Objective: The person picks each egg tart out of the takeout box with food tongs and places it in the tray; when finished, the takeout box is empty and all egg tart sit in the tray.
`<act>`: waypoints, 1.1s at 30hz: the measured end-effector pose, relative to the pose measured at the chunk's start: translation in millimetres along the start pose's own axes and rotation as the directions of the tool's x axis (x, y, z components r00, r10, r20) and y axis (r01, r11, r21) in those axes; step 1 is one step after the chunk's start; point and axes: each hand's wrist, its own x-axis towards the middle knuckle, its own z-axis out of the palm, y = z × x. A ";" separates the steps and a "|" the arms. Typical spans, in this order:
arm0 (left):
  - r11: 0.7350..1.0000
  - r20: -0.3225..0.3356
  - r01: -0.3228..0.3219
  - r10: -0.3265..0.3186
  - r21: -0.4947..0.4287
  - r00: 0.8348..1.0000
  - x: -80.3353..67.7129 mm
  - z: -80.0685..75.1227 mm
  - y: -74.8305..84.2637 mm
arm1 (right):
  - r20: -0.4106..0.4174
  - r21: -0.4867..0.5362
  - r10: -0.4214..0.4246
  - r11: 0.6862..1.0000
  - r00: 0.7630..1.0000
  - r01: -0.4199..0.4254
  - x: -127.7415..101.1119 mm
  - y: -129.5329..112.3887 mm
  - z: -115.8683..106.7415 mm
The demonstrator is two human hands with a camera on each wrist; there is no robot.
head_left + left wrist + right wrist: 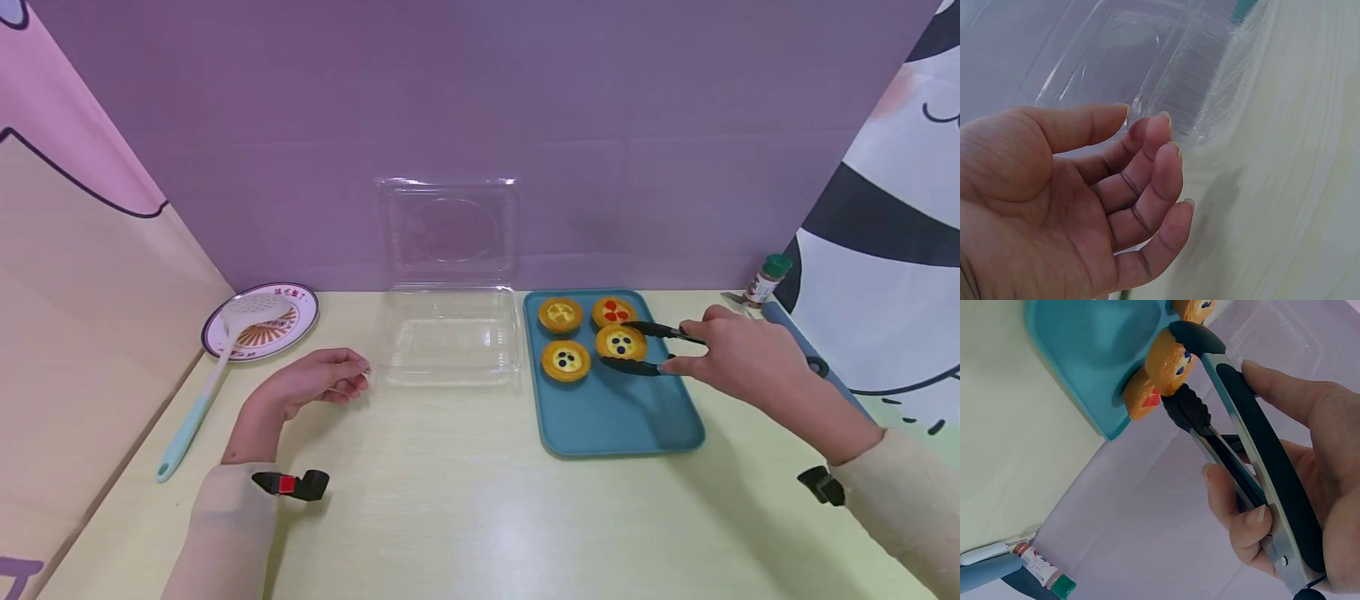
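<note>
My right hand [731,354] grips black tongs [648,348] [1254,456], whose tips straddle a blueberry tart [621,342] [1169,359] on the teal tray [622,417]. Three more tarts lie on the tray: a red-topped one [613,311] [1142,400], a plain yellow one [560,314] and another blueberry one [566,360]. My left hand [318,383] [1085,206] rests on the table with loosely curled fingers, holding nothing, just left of the clear plastic clamshell box [450,333] [1147,69], which stands with its lid up.
A round patterned plate [258,321] with a slotted spatula [217,375] lies at the back left. A small spice bottle [767,279] [1044,572] stands at the back right by a blue-grey object [802,342]. Purple wall behind, panels on both sides.
</note>
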 end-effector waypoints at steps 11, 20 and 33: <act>1.000 0.011 -0.008 0.008 0.000 1.000 2.4 1.9 0.1 | 0.106 0.045 0.042 0.998 0.993 -0.046 4.0 3.9 8.0; 1.000 0.001 0.001 -0.001 0.002 1.000 1.4 0.8 -1.8 | 0.106 0.052 0.026 0.998 0.994 -0.032 5.3 5.9 9.4; 1.000 -0.003 0.003 -0.003 0.018 1.000 1.8 1.4 0.0 | 0.119 0.066 0.033 0.997 0.992 -0.041 4.0 4.8 9.2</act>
